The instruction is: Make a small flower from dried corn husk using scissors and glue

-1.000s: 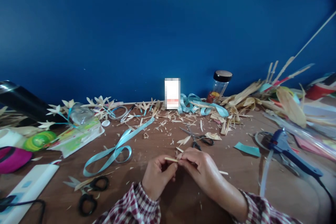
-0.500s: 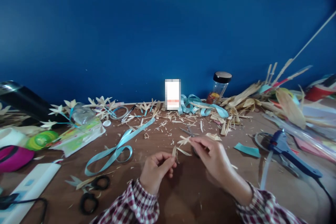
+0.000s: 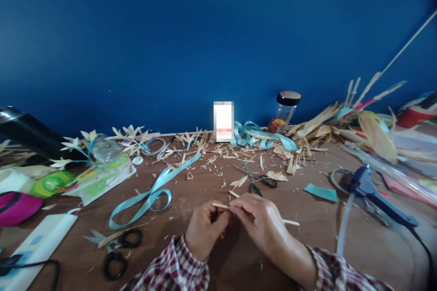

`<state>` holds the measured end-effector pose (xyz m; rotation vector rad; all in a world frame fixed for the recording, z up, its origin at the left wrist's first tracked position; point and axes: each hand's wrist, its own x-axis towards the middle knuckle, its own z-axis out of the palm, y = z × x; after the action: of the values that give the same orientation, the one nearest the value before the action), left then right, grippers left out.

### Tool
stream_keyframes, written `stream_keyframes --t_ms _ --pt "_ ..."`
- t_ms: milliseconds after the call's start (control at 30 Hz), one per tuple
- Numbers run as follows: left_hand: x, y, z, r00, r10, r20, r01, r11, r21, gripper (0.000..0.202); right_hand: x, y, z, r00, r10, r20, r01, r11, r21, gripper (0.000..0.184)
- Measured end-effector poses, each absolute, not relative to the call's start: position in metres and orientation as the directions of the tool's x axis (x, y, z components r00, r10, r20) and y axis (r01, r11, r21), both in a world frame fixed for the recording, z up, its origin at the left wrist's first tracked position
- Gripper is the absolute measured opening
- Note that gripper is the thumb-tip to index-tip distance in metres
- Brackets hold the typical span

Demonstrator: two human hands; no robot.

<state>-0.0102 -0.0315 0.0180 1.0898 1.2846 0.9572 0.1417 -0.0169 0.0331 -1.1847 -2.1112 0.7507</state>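
My left hand (image 3: 207, 226) is closed in a pinch, with a narrow pale corn husk strip (image 3: 221, 205) at its fingertips. Close against it, my right hand (image 3: 261, 220) pinches the right end of this strip between thumb and finger. Another pale tip (image 3: 234, 194) pokes out just above the right fingers; what it belongs to is hidden. Beyond the hands, a cut husk petal (image 3: 239, 182) lies on the brown table, beside black-handled scissors (image 3: 255, 187). A thin pale stick (image 3: 291, 223) shows from behind my right wrist.
A second pair of scissors (image 3: 116, 250) and a power strip (image 3: 43, 241) lie left, near a light blue ribbon (image 3: 146, 209). A blue glue gun (image 3: 378, 200) with its cord is at right. Husk scraps, husk flowers (image 3: 131, 136) and a lidded jar (image 3: 287, 109) line the wall.
My right hand has come back and left from the husk petal by the far scissors, leaving it on the table. Both hands now meet at the husk strip.
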Motion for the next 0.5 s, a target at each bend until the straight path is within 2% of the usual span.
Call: stream_keyframes --t_ms 167,267,367,500 --pt "-0.011 -0.038 0.018 0.139 0.959 -0.246 0.094 0.235 0.968 0.018 0.154 -0.003 0.029 -0.359 0.895 0.264 0.632 0.441 -0.638 0.019" --pt "-0.011 -0.042 0.019 0.163 0.97 -0.182 0.111 0.165 0.98 0.017 0.176 0.016 0.027 -0.16 0.919 0.359 0.76 0.347 -0.55 0.022" --pt "-0.014 -0.037 0.02 0.061 0.993 -0.098 0.199 0.084 0.976 0.018 0.192 0.028 0.027 -0.025 0.897 0.441 0.829 0.265 -0.492 0.024" --pt "-0.022 -0.016 0.022 0.022 1.0 0.006 0.419 -0.014 0.908 0.02 0.191 0.026 0.028 -0.127 0.894 0.43 0.827 0.335 -0.451 0.024"
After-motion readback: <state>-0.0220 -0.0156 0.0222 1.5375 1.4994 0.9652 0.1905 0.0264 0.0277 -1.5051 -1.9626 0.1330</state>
